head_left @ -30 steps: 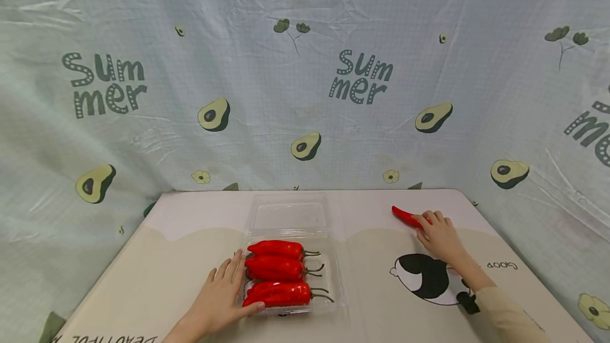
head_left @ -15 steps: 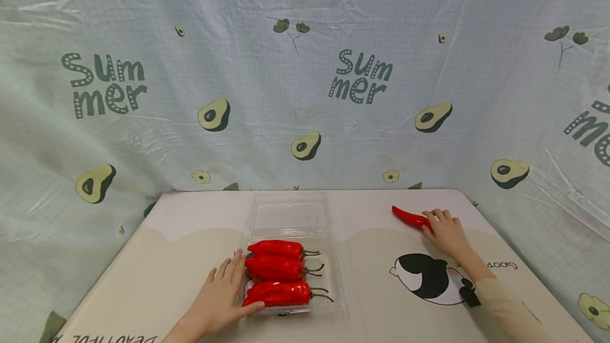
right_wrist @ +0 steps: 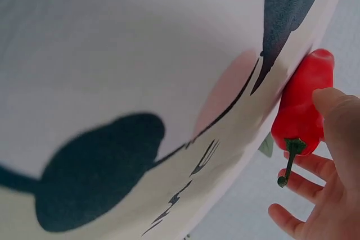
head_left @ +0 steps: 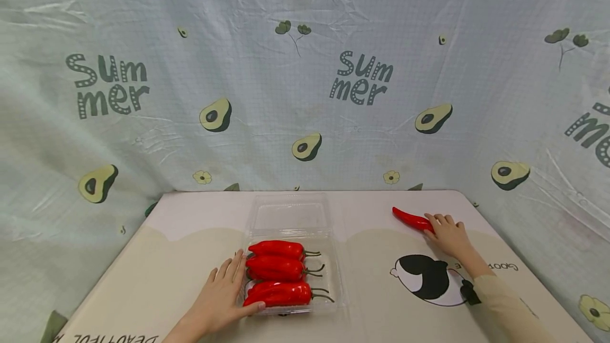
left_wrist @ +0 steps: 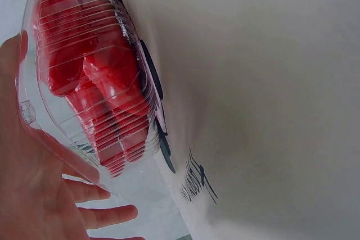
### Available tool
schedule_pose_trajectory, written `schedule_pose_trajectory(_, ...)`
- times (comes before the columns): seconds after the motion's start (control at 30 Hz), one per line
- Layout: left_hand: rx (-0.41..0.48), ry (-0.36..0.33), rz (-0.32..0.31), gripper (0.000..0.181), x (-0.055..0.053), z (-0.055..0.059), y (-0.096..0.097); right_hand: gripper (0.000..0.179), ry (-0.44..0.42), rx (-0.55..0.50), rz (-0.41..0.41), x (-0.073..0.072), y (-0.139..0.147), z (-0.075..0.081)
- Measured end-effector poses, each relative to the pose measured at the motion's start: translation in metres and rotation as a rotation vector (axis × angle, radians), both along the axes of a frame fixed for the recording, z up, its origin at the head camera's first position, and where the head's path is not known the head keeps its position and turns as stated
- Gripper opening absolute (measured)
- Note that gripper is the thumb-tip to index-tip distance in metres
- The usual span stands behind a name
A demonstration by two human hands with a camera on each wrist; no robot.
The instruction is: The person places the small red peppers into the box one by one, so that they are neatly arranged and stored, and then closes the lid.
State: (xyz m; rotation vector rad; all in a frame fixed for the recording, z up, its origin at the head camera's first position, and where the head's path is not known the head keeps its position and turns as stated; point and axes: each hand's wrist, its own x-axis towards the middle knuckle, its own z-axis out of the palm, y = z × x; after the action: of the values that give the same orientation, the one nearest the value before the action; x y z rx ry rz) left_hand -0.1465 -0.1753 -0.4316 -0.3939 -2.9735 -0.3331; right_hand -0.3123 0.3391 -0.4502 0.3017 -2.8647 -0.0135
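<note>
My left hand [head_left: 216, 292] lies along the left side of a clear plastic clamshell box [head_left: 339, 279], its fingers straight and its thumb at the front corner. Inside are several red peppers [head_left: 276, 267], their green stems pointing right. The left wrist view shows these peppers [left_wrist: 112, 66] through the ribbed wall. Far to the right, my right hand [head_left: 450, 237] holds the wide end of one loose red pepper [head_left: 411, 219] on the table. In the right wrist view, the thumb is on one side of this pepper [right_wrist: 301, 105] with fingers behind, and its green stem shows.
The box's clear lid [head_left: 289, 213] is folded back toward the rear of the table. A printed cover with a cartoon figure [head_left: 424, 277] lies on the tabletop. Behind the table's back edge hangs a pale avocado-print curtain [head_left: 257, 78].
My right hand has shifted a little to the right along the loose pepper, toward its stem end, so more of the pepper shows. The pepper and left hand have stayed in place.
</note>
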Motion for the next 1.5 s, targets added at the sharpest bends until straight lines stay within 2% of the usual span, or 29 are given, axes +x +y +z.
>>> schedule_pose_trajectory(0.3, 0.004, -0.024, 0.003, 0.103, -0.0004, 0.0027, 0.0005, 0.050, 0.014, 0.032, 0.022, -0.0008, -0.0022, -0.0011)
schedule_pose_trajectory(1.17, -0.001, -0.013, 0.001, 0.103, 0.0006, 0.0036, 0.0006, 0.048, 0.049, 0.071, 0.039, 0.0011, -0.0050, 0.0015)
schedule_pose_trajectory(1.5, 0.001, -0.014, 0.005, 0.103, 0.0002, 0.0028, 0.0007, 0.042, 0.081, 0.100, 0.027, 0.0035, -0.0047, 0.0019)
